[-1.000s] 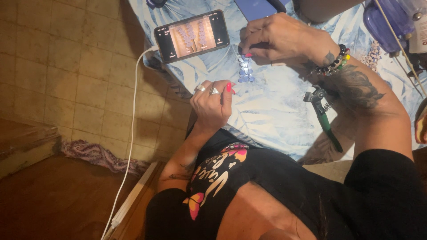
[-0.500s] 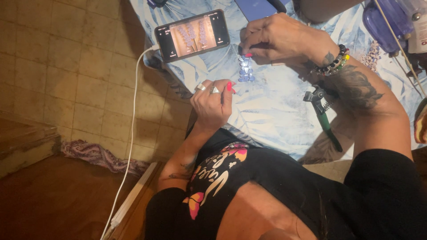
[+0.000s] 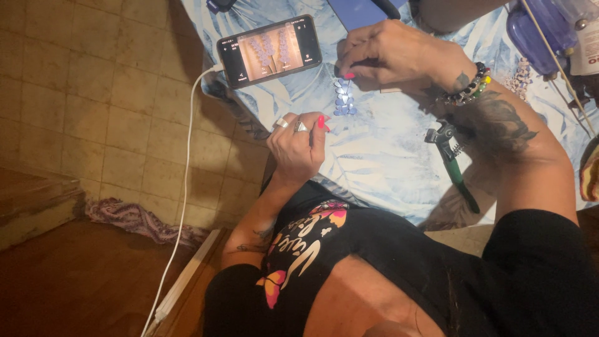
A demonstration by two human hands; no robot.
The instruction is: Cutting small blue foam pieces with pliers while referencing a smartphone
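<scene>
Left hand [image 3: 298,146] nearest, clenched into a loose fist at the near edge of the counter [image 3: 387,168], rings up, fingertips pinched shut; whatever is between them too small to tell, maybe thread or a bead. Just beyond, bead strip [image 3: 343,98] of pale blue pieces lying flat on the leaf-print cloth, between both hands. Right hand [image 3: 390,53] farther back, fingertips closed on the strip's top end, pinning it down. To do this well, probably: keep the top end pinned, work slack out gently, bring the left hand in low so the rows stay flat, check against the pattern. Green-handled pliers [image 3: 452,159] lying beside the right forearm, untouched. Phone [image 3: 269,51] past the strip, screen showing similar beadwork, white cable [image 3: 186,187] plugged in and trailing off to the floor. Far right: blue-tinted clear plastic container [image 3: 533,34] by the counter edge, contents unclear; small loose beads [image 3: 519,78] in a heap just beside it.
</scene>
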